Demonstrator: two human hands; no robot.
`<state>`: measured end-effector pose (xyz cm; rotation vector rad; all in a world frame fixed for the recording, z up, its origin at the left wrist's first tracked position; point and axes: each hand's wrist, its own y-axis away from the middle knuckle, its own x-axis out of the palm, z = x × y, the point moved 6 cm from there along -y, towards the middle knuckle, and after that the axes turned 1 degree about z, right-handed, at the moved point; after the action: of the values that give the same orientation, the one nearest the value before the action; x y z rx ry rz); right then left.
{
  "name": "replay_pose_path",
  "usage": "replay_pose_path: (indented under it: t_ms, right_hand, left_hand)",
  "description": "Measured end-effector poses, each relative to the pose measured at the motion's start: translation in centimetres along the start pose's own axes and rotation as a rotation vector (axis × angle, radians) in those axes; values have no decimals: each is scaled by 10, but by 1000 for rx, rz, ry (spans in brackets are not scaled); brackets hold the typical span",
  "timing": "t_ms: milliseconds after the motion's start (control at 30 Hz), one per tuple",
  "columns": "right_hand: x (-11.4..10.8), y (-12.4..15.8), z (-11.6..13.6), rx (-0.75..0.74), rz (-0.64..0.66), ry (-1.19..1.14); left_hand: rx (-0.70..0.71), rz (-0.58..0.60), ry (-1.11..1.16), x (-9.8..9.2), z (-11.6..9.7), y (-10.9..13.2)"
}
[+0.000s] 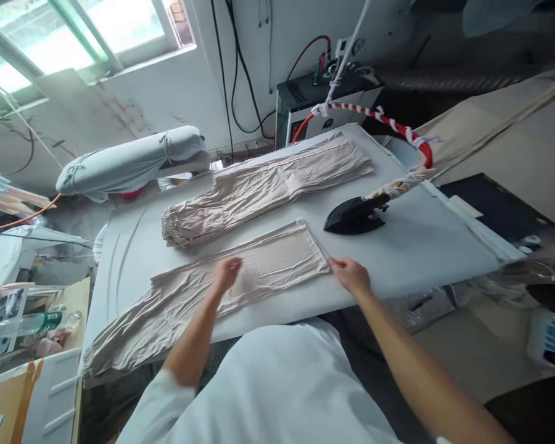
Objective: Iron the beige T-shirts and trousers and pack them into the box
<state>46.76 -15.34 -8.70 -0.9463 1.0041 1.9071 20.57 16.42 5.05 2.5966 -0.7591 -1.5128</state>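
A pair of beige trousers point(277, 253) lies lengthwise along the near side of the padded ironing table point(420, 246), one leg smooth, the rest wrinkled. At the hem, the fingers of my right hand point(350, 275) pinch the corner of the trousers. My left hand point(230, 272) is closed over the middle of the same leg; whether cloth is between its fingers is hidden. Beyond them lies a second beige garment point(268, 185), folded and creased, with a gathered end at left. A black steam iron point(355, 216) rests on the table, right of both garments.
A red hose wrapped in white cloth point(404, 129) runs from the iron, held up by a white cord point(349, 55). Behind the table stands a boiler box point(328, 102). A padded sleeve arm point(134, 160) sits at the back left. A green-ended bottle point(28, 324) lies on a left-hand shelf.
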Motion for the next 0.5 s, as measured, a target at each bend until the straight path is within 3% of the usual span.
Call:
replay_pose_path:
  t_ms: [133,233,300,367,500]
  right_hand:
    - [8,11,39,-84,134,114]
    - [6,12,36,-176,225,79]
    - [1,5,28,-217,281,26]
    - [-6,-6,24,-244,315,-17]
    - [-16,-32,31,-224,321,39]
  left_hand:
    - [365,346,-195,127,-115,-25]
    - [453,516,-359,181,-178,-60]
    - [466,641,-457,196,-201,-82]
    - [458,715,-516,199,-211,-100]
    - [437,621,-537,191,-211,-120]
